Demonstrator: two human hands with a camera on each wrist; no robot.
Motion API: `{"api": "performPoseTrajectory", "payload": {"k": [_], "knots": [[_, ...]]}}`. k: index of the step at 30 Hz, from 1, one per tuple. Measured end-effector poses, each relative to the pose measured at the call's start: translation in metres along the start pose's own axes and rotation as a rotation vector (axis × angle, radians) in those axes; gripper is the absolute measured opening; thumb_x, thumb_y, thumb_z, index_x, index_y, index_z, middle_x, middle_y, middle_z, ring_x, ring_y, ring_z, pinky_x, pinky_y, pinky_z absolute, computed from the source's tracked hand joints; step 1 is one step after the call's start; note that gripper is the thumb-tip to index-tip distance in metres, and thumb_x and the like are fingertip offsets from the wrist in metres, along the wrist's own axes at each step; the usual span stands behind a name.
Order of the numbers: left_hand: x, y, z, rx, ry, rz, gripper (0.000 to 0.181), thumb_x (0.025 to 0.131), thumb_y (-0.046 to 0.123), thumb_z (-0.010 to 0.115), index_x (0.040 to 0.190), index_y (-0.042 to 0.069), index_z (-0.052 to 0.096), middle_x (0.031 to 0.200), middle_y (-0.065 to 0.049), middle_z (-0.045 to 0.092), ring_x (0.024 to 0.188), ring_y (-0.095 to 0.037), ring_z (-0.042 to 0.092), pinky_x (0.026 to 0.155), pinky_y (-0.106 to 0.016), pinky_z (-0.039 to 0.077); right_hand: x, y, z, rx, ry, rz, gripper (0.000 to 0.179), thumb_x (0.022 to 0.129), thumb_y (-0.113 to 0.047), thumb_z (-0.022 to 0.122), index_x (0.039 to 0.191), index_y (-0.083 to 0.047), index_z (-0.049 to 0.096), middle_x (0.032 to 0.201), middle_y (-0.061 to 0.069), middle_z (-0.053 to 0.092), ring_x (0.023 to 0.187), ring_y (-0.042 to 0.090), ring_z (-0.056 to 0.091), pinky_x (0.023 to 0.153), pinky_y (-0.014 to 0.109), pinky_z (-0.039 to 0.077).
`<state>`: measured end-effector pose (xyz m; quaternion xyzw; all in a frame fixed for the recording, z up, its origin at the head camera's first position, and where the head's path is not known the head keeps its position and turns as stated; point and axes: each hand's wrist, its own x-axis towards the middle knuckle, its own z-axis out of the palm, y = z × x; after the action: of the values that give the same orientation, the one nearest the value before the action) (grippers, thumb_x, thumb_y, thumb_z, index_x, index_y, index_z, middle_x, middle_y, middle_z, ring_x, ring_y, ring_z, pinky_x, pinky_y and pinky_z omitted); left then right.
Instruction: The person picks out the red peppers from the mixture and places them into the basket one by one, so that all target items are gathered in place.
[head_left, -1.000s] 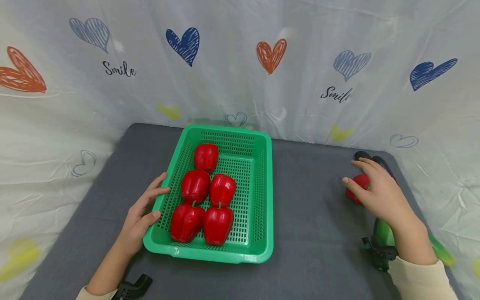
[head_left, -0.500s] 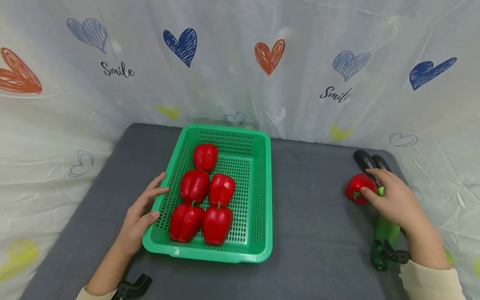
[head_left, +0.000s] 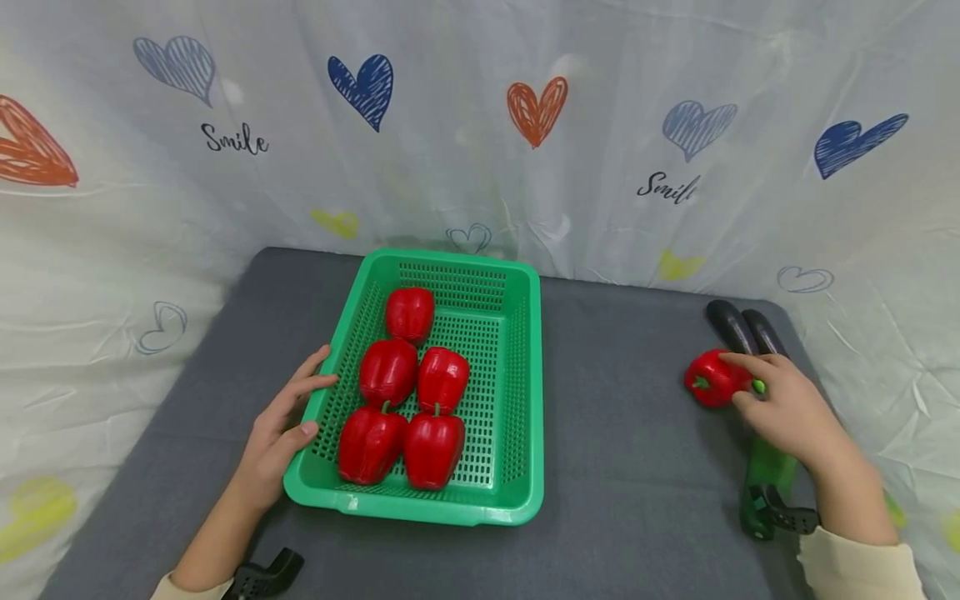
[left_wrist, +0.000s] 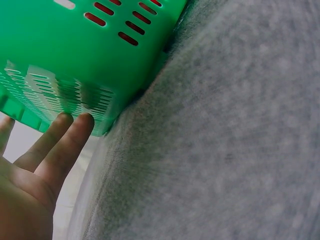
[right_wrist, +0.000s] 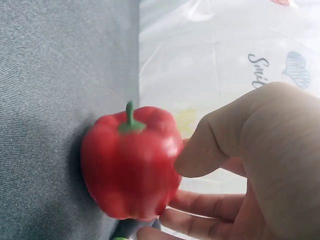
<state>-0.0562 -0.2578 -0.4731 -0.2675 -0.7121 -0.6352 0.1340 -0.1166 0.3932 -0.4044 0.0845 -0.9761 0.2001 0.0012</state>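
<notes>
My left hand point(head_left: 273, 442) rests against the left side of a green plastic basket point(head_left: 528, 392), its fingers straight. In the left wrist view, the fingertips point(left_wrist: 85, 122) touch the basket's outer wall. Several red bell peppers point(head_left: 388, 372) lie in the basket's left half. On the right, my right hand point(head_left: 787, 408) pinches another red bell pepper point(head_left: 705, 385) with thumb and fingers. That pepper shows its green stem in the right wrist view, where the thumb point(right_wrist: 200, 155) lies at its side and other fingers reach round its lower edge. It sits close over the cloth.
Two dark eggplants point(head_left: 729, 325) lie behind the right hand. A green zucchini point(head_left: 768, 475) lies under the right wrist, and a green tip of something point(head_left: 894, 508) shows past the forearm. Grey cloth point(head_left: 615, 467) covers the table; a heart-printed sheet point(head_left: 465, 167) hangs behind.
My right hand came down from above the pepper, shifted right, then closed its fingers on it. The pepper turned slightly and moved a little left. The left hand and basket stayed put.
</notes>
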Motion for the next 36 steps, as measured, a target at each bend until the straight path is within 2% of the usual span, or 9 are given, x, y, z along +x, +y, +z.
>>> {"api": "performPoseTrajectory", "payload": {"k": [5, 12, 14, 18, 23, 25, 28, 31, 36], "knots": [[-0.001, -0.004, 0.0, -0.001, -0.001, 0.015, 0.051, 0.097, -0.012, 0.045, 0.147, -0.016, 0.053, 0.173, -0.03, 0.031, 0.162, -0.032, 0.03, 0.125, -0.029, 0.028, 0.0, 0.002, 0.006, -0.023, 0.006, -0.008, 0.055, 0.093, -0.007, 0.068, 0.147, 0.003, 0.061, 0.101, 0.016, 0.059, 0.088, 0.031, 0.055, 0.067, 0.039, 0.043], [-0.002, -0.002, 0.001, 0.005, 0.006, -0.006, 0.052, 0.096, -0.012, 0.045, 0.147, -0.015, 0.053, 0.173, -0.029, 0.031, 0.162, -0.031, 0.03, 0.124, -0.029, 0.028, 0.0, -0.007, 0.012, 0.003, -0.01, -0.001, 0.067, 0.091, -0.014, 0.082, 0.148, 0.011, 0.054, 0.093, 0.008, 0.063, 0.078, 0.022, 0.054, 0.064, 0.033, 0.043], [-0.002, -0.001, 0.001, 0.006, 0.005, -0.003, 0.052, 0.096, -0.012, 0.045, 0.147, -0.015, 0.053, 0.173, -0.029, 0.031, 0.162, -0.031, 0.03, 0.124, -0.029, 0.028, 0.001, -0.01, 0.013, 0.006, -0.023, 0.005, 0.074, 0.089, -0.013, 0.085, 0.149, 0.014, 0.05, 0.094, 0.011, 0.061, 0.081, 0.025, 0.055, 0.066, 0.036, 0.044], [-0.001, -0.001, 0.001, 0.005, 0.0, 0.005, 0.052, 0.096, -0.013, 0.044, 0.147, -0.015, 0.053, 0.173, -0.03, 0.031, 0.162, -0.031, 0.031, 0.125, -0.029, 0.028, 0.0, -0.011, 0.016, -0.008, -0.036, 0.006, 0.084, 0.083, -0.007, 0.09, 0.15, 0.017, 0.046, 0.105, 0.025, 0.061, 0.093, 0.036, 0.056, 0.072, 0.047, 0.048], [0.0, -0.001, 0.0, -0.002, -0.007, 0.013, 0.051, 0.096, -0.013, 0.044, 0.147, -0.016, 0.053, 0.173, -0.03, 0.03, 0.162, -0.032, 0.03, 0.125, -0.029, 0.028, -0.004, -0.009, 0.02, -0.026, 0.027, -0.015, 0.081, 0.078, 0.001, 0.09, 0.147, 0.014, 0.05, 0.115, 0.032, 0.056, 0.108, 0.047, 0.046, 0.077, 0.056, 0.042], [0.0, -0.001, 0.001, -0.004, -0.007, 0.016, 0.052, 0.096, -0.013, 0.044, 0.147, -0.016, 0.053, 0.173, -0.031, 0.03, 0.162, -0.032, 0.03, 0.125, -0.029, 0.028, -0.004, -0.009, 0.021, -0.017, 0.041, -0.011, 0.078, 0.079, 0.002, 0.089, 0.146, 0.014, 0.05, 0.124, 0.038, 0.055, 0.118, 0.055, 0.044, 0.088, 0.067, 0.042], [0.001, 0.0, 0.001, -0.003, -0.005, 0.014, 0.052, 0.096, -0.013, 0.044, 0.146, -0.016, 0.053, 0.173, -0.031, 0.031, 0.162, -0.032, 0.03, 0.125, -0.029, 0.028, -0.004, -0.01, 0.02, -0.007, 0.046, 0.012, 0.073, 0.083, -0.001, 0.087, 0.145, 0.015, 0.051, 0.134, 0.042, 0.053, 0.126, 0.06, 0.043, 0.101, 0.08, 0.033], [0.001, 0.001, 0.001, -0.001, -0.003, 0.014, 0.052, 0.095, -0.013, 0.044, 0.146, -0.016, 0.053, 0.172, -0.031, 0.031, 0.162, -0.032, 0.03, 0.125, -0.029, 0.027, -0.003, -0.012, 0.019, 0.002, 0.042, 0.035, 0.074, 0.087, -0.009, 0.087, 0.146, 0.014, 0.05, 0.135, 0.04, 0.056, 0.122, 0.057, 0.049, 0.099, 0.079, 0.038], [0.002, 0.002, 0.001, 0.0, -0.002, 0.006, 0.052, 0.095, -0.013, 0.044, 0.146, -0.016, 0.053, 0.173, -0.031, 0.031, 0.162, -0.032, 0.03, 0.125, -0.03, 0.027, -0.004, -0.014, 0.019, 0.014, 0.017, 0.031, 0.089, 0.092, -0.027, 0.087, 0.161, 0.005, 0.041, 0.13, 0.035, 0.056, 0.114, 0.05, 0.053, 0.081, 0.066, 0.056]]}}
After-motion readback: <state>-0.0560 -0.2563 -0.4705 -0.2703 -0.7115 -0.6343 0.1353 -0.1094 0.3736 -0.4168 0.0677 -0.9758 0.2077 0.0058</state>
